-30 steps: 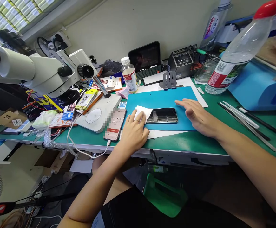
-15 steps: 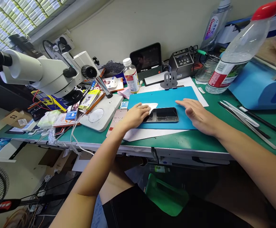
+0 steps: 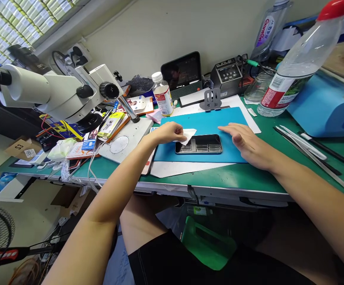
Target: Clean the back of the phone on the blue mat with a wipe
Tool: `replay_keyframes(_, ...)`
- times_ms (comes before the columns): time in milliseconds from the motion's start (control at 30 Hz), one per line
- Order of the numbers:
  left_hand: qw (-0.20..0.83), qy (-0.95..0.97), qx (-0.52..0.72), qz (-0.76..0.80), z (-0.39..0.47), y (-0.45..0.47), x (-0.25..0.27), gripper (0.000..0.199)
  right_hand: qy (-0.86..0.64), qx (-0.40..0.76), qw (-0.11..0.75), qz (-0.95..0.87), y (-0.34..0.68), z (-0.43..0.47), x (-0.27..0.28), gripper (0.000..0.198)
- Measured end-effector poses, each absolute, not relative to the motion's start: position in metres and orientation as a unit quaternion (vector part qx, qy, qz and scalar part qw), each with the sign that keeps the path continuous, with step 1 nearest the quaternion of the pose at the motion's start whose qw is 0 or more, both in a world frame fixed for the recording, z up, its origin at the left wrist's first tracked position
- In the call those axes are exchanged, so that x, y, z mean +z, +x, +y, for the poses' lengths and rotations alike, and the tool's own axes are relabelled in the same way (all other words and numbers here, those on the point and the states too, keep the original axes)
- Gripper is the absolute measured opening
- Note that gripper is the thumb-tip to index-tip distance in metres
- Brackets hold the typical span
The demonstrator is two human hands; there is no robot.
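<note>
A black smartphone (image 3: 207, 143) lies face up on a blue mat (image 3: 229, 115), its dark glass mirroring rows of light. Above the phone's left end, my left hand (image 3: 172, 133) pinches a white tissue (image 3: 190, 133); its far corner reaches over the phone's upper edge. To the right of the phone, my right hand (image 3: 244, 140) is open, fingers stretched out and thumb apart, holding nothing. A second phone (image 3: 148, 163) is mostly hidden beneath my left forearm. White paper (image 3: 172, 169) sticks out under the mat's front edge.
On the left stands a microscope (image 3: 59, 91) with a pale base (image 3: 121, 144). Behind the mat are a small drink bottle (image 3: 162, 97), a dark screen (image 3: 182, 71) and a grey stand (image 3: 211, 99). Tweezers and thin tools (image 3: 311, 154) lie right, near a large bottle (image 3: 290, 75).
My left hand has gone from lying flat on the tissue to pinching it, with the hand raised and shifted slightly left. My right hand stays nearly still.
</note>
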State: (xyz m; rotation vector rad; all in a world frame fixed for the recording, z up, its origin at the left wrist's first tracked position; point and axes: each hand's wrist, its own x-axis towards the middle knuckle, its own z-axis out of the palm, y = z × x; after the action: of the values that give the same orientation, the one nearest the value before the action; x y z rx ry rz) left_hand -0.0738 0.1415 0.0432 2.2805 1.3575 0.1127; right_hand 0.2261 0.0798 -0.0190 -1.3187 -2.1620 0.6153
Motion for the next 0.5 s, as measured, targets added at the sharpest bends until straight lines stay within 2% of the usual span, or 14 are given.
replay_keyframes(200,0.247,0.829,-0.012,0.502,0.141,-0.079,0.042,0.042,-0.483,0.230,0.264,-0.803,0.228,0.080,-0.021,0.083)
replay_keyframes(500,0.199,0.824,-0.105,0.520,0.127,-0.078,0.054,0.041,-0.490,0.226,0.244,-0.806,0.222,0.077,-0.015,0.083)
